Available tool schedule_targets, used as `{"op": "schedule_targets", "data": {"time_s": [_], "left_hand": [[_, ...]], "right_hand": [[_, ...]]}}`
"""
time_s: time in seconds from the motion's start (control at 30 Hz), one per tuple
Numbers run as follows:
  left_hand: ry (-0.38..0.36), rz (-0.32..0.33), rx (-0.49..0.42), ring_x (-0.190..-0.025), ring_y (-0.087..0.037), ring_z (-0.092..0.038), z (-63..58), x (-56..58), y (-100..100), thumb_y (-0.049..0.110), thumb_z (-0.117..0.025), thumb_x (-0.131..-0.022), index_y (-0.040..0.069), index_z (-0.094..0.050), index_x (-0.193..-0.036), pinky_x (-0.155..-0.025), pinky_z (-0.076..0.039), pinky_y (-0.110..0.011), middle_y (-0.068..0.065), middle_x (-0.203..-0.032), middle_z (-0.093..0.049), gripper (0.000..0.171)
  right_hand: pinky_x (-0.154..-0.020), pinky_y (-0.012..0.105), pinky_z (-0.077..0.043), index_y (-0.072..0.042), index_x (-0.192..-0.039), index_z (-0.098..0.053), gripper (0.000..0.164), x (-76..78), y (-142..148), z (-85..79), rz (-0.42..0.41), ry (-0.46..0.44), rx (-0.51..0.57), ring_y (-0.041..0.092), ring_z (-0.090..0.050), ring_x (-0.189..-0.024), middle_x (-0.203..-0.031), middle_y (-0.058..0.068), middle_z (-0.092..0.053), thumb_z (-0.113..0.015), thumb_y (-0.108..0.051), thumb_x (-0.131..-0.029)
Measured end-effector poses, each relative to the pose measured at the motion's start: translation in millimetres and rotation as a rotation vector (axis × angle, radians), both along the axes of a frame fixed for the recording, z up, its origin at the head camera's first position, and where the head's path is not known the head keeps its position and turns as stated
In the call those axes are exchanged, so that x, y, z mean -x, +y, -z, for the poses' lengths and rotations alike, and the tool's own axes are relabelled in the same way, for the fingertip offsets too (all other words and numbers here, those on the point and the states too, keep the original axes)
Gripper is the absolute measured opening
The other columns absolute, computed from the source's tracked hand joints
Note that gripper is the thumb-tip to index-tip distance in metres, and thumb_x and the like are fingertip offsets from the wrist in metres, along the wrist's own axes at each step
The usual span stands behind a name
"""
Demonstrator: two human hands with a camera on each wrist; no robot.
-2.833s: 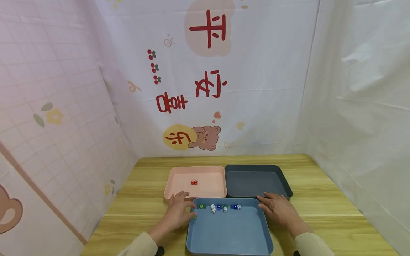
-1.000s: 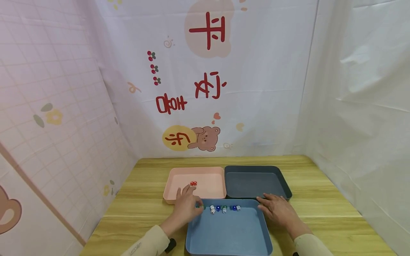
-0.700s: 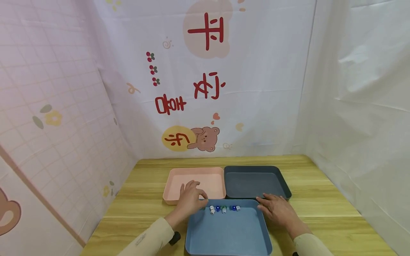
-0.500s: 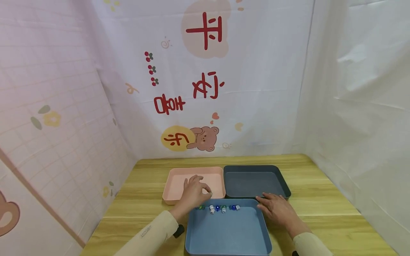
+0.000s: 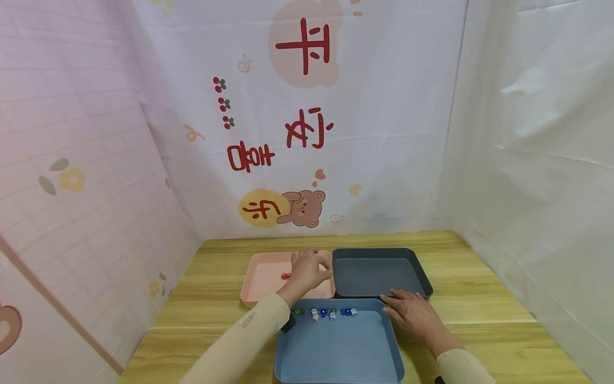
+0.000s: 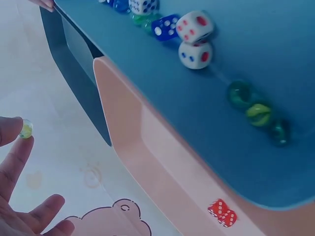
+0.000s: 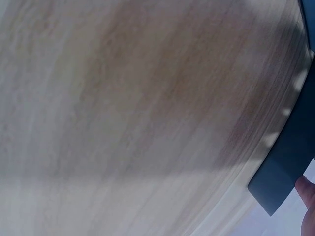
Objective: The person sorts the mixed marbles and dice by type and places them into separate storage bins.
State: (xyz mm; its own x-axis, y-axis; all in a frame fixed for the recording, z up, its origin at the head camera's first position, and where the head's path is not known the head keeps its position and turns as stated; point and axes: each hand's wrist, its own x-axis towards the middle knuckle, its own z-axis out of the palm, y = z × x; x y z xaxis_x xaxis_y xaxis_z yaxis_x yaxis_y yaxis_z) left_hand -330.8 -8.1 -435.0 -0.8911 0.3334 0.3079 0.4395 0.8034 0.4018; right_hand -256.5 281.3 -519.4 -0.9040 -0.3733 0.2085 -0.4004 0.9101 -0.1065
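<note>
My left hand [image 5: 307, 273] pinches a small clear glass marble [image 6: 26, 129] with a yellow-green swirl between thumb and index finger, the other fingers spread. It is above the right part of the pink tray [image 5: 254, 282], close to the dark tray [image 5: 379, 277]. Two red dice [image 6: 222, 213] lie in the pink tray. Along the far side of the blue tray [image 5: 339, 354] sit several green marbles [image 6: 258, 114], white dice [image 6: 195, 27] and blue dice [image 6: 166, 27]. My right hand [image 5: 414, 314] rests at the blue tray's far right corner, fingers extended near the dark tray's front rim.
The pink and dark trays stand side by side behind the blue one on a wood-grain table [image 5: 484, 320]. A printed white cloth [image 5: 384, 133] hangs behind the table and at both sides.
My left hand has taken a marble from the blue tray's left side and carried it forward and right, over the pink tray. The right hand stays in place.
</note>
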Motion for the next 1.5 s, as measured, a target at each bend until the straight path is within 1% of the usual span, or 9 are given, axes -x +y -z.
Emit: {"op": "schedule_targets", "data": {"time_s": [0.13, 0.3, 0.43, 0.7, 0.93, 1.03, 1.2, 1.4, 1.5], "left_hand": [[-0.027, -0.017, -0.022, -0.119, -0.024, -0.038, 0.6, 9.8, 9, 0.029, -0.068, -0.077, 0.029, -0.067, -0.069, -0.095, -0.015, -0.061, 0.0, -0.108, -0.058, 0.008], [-0.054, -0.056, -0.029, -0.119, -0.025, -0.036, 3.5, 23.7, 22, 0.031, -0.065, -0.079, 0.027, -0.071, -0.075, -0.093, -0.017, -0.062, -0.004, -0.12, -0.053, 0.008], [-0.036, -0.063, -0.024, -0.118, -0.027, -0.038, 6.2, 33.4, 32, 0.032, -0.064, -0.08, 0.026, -0.072, -0.076, -0.092, -0.02, -0.062, -0.005, -0.12, -0.053, 0.01], [-0.028, -0.087, -0.043, -0.118, -0.026, -0.038, 11.5, 45.2, 56, 0.037, -0.065, -0.08, 0.029, -0.07, -0.076, -0.097, -0.016, -0.06, -0.005, -0.122, -0.052, 0.01], [-0.041, -0.093, -0.035, -0.116, -0.026, -0.039, 19.3, 43.4, 76, 0.036, -0.067, -0.079, 0.028, -0.07, -0.077, -0.096, -0.018, -0.06, -0.006, -0.12, -0.052, 0.009], [-0.046, -0.095, -0.025, -0.112, -0.026, -0.04, 24.4, 40.4, 81, 0.036, -0.067, -0.079, 0.027, -0.071, -0.079, -0.093, -0.022, -0.056, -0.005, -0.115, -0.054, 0.01], [-0.026, -0.103, -0.014, -0.106, -0.023, -0.042, 36.2, 37.7, 85, 0.036, -0.067, -0.079, 0.026, -0.072, -0.081, -0.086, -0.026, -0.049, -0.002, -0.105, -0.056, 0.011], [-0.015, -0.108, -0.014, -0.11, -0.022, -0.043, 48.2, 37.6, 86, 0.035, -0.069, -0.078, 0.026, -0.071, -0.078, -0.089, -0.024, -0.05, -0.001, -0.104, -0.058, 0.01], [-0.019, -0.109, -0.012, -0.111, -0.023, -0.043, 50.2, 38.9, 87, 0.035, -0.069, -0.078, 0.025, -0.072, -0.082, -0.09, -0.024, -0.051, -0.001, -0.106, -0.058, 0.011]], "right_hand": [[-0.091, 0.061, -0.03, -0.024, -0.126, -0.056, 0.043, 1.3, 1, 2.1, 0.004, 0.006, -0.006, 0.031, -0.045, -0.117, -0.128, 0.009, -0.051, -0.046, -0.046, -0.091], [-0.092, 0.061, -0.029, -0.025, -0.126, -0.056, 0.043, 2.1, 3, 2.3, 0.012, -0.008, 0.001, 0.031, -0.044, -0.118, -0.128, 0.009, -0.05, -0.046, -0.047, -0.09], [-0.092, 0.061, -0.029, -0.025, -0.126, -0.056, 0.043, 1.6, 4, 2.0, 0.014, -0.017, -0.001, 0.031, -0.044, -0.118, -0.128, 0.009, -0.05, -0.045, -0.047, -0.091], [-0.092, 0.06, -0.03, -0.025, -0.125, -0.056, 0.042, 1.2, 4, 4.2, 0.014, -0.011, 0.003, 0.031, -0.045, -0.118, -0.128, 0.009, -0.051, -0.046, -0.046, -0.091], [-0.092, 0.059, -0.029, -0.025, -0.126, -0.056, 0.042, 0.1, 2, 1.8, 0.024, -0.034, -0.004, 0.031, -0.044, -0.118, -0.128, 0.009, -0.05, -0.046, -0.045, -0.091], [-0.093, 0.059, -0.03, -0.024, -0.126, -0.056, 0.041, 0.0, 3, 1.3, 0.024, -0.033, -0.008, 0.031, -0.044, -0.118, -0.128, 0.009, -0.05, -0.046, -0.045, -0.091], [-0.093, 0.058, -0.03, -0.025, -0.126, -0.056, 0.042, 0.5, 3, 2.9, 0.026, -0.023, -0.014, 0.03, -0.044, -0.118, -0.129, 0.008, -0.05, -0.046, -0.046, -0.091], [-0.092, 0.059, -0.031, -0.025, -0.124, -0.057, 0.041, 0.5, 2, 3.7, 0.017, 0.01, -0.011, 0.031, -0.046, -0.116, -0.127, 0.008, -0.051, -0.047, -0.045, -0.09], [-0.091, 0.059, -0.031, -0.025, -0.124, -0.058, 0.041, 1.0, 2, 3.6, 0.015, 0.023, -0.017, 0.031, -0.047, -0.115, -0.127, 0.008, -0.052, -0.047, -0.046, -0.09]]}}
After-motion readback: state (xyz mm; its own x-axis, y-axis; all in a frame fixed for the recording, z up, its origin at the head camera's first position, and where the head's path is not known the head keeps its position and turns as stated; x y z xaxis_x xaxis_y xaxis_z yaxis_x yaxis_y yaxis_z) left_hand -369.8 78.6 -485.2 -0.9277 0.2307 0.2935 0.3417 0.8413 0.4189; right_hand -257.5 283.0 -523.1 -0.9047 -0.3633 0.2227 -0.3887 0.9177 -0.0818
